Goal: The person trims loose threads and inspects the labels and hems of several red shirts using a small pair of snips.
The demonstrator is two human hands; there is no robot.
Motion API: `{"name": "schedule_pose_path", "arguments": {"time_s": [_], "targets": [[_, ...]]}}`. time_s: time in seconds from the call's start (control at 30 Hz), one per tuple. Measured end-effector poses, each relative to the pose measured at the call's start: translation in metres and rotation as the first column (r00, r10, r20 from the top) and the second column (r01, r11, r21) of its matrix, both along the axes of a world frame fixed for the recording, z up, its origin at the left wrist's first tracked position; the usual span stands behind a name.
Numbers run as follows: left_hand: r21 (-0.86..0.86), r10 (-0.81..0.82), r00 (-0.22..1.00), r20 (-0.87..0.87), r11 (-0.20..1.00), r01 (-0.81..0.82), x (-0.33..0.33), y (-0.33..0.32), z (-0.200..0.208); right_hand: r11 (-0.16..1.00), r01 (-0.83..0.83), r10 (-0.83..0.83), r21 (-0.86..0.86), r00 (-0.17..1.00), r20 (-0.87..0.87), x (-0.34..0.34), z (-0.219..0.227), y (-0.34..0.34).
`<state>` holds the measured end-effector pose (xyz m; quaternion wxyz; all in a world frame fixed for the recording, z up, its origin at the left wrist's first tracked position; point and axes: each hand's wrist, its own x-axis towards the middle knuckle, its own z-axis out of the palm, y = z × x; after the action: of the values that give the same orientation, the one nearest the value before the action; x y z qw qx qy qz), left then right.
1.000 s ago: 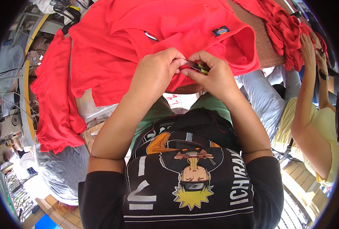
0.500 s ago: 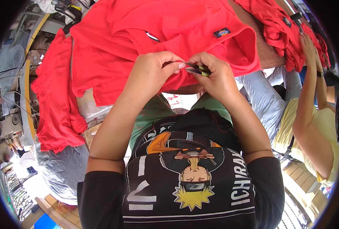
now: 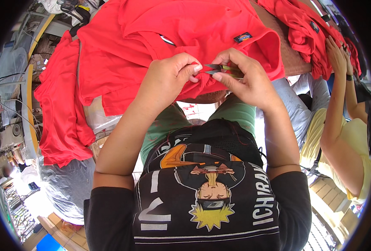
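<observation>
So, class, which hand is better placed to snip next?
Probably the right hand: it holds the snips, blades apart, pointing toward the left hand, which pinches at the red garment.

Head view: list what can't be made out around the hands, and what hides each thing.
All in the head view:
- Snips: most of the handle, covered by the right hand.
- Left hand: exactly what its fingertips pinch; they cover it, and it is too small.
- Red garment: its far end, cut off by the top edge.
- Co-worker: partly cut off by the dark fisheye rim.
</observation>
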<state>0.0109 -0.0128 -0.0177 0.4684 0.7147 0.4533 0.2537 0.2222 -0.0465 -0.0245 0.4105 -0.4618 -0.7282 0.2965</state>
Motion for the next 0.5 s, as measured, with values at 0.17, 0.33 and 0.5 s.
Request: {"name": "schedule_pose_path", "arguments": {"time_s": [0.17,0.33,0.5], "targets": [[0.054,-0.016,0.999,-0.030,0.998,0.017,0.0003,-0.0015,0.0038,0.999,-0.044,0.046,-0.017,0.986,0.157,0.0084,0.0101,0.0043],[0.099,-0.014,1.000,-0.016,0.995,0.015,0.0036,-0.0025,0.0045,0.997,-0.071,0.064,0.027,0.978,0.200,0.0044,0.0075,0.0064],[0.110,-0.016,1.000,0.002,0.994,0.016,0.0045,-0.0032,0.0030,0.997,-0.076,0.071,0.020,0.977,0.201,0.0008,0.0094,0.0059]]}}
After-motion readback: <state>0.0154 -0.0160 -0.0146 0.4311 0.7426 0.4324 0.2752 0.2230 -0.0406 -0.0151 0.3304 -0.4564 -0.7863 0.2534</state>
